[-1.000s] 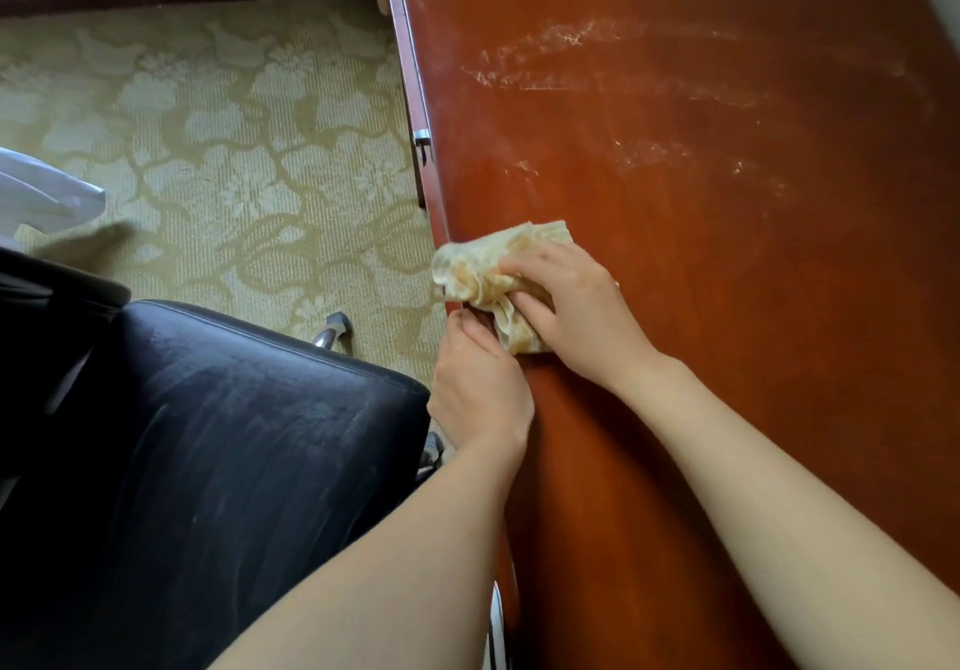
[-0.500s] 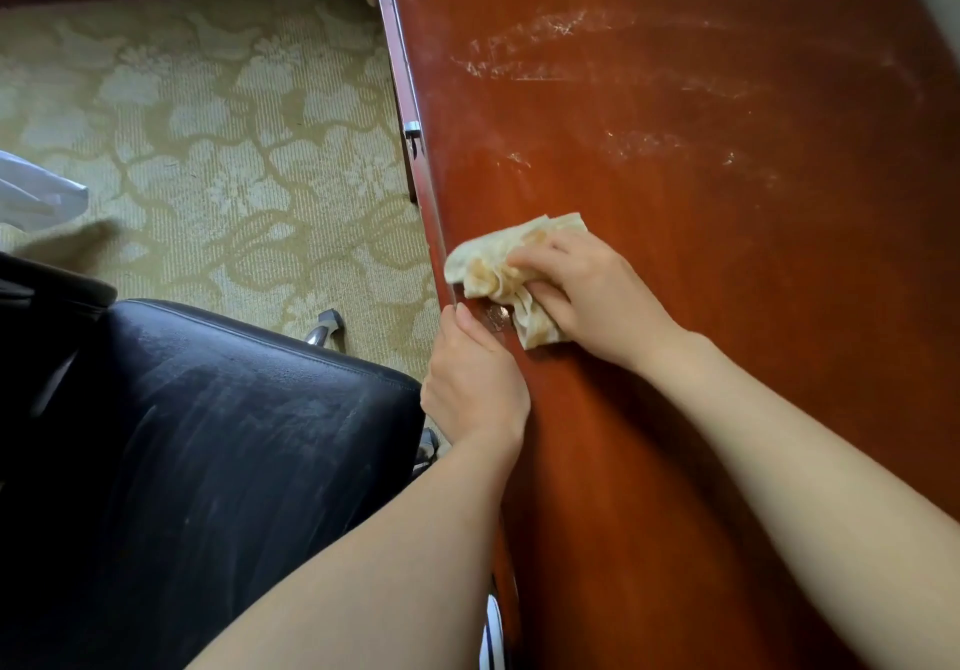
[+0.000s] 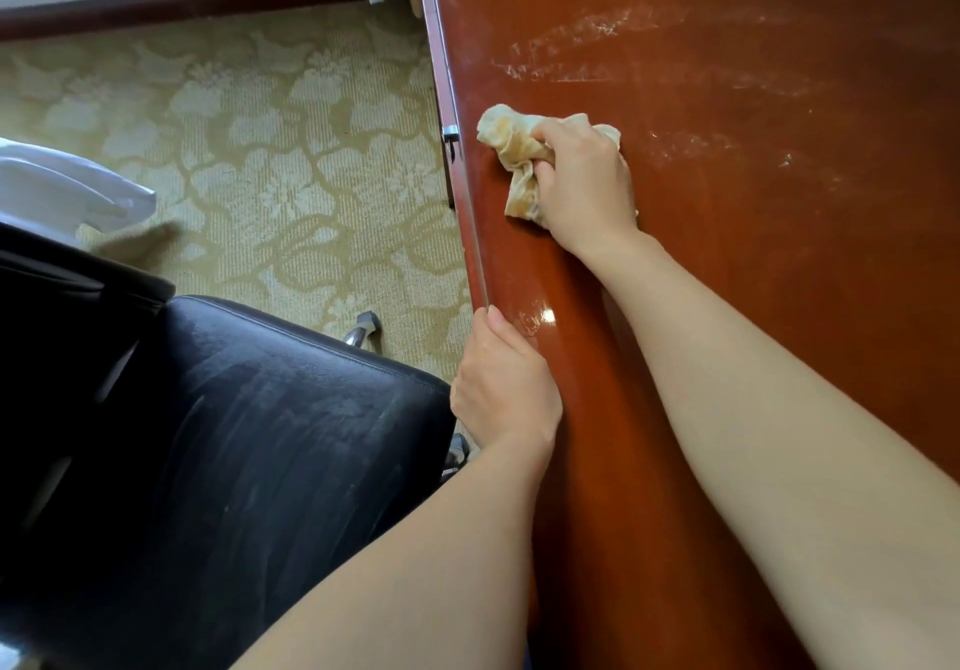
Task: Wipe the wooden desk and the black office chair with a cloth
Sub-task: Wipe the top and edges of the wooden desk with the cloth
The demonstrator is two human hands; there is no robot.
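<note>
The reddish-brown wooden desk (image 3: 753,264) fills the right half of the head view, with whitish dusty streaks on its far part. My right hand (image 3: 584,178) presses a crumpled yellowish cloth (image 3: 511,150) onto the desk top near its left edge. My left hand (image 3: 501,389) grips that left edge nearer to me, thumb on top and fingers curled under. The black office chair (image 3: 234,451) stands at the lower left beside the desk, its leather seat showing dull smears.
A beige floral carpet (image 3: 260,150) lies left of the desk. A metal drawer handle (image 3: 450,133) sticks out from the desk's side. White fabric (image 3: 62,191) shows at the left edge. A chrome chair leg (image 3: 363,331) pokes out past the seat.
My right hand has slid the cloth away from me along the desk's left edge, leaving the left hand behind. The left hand stays on the edge.
</note>
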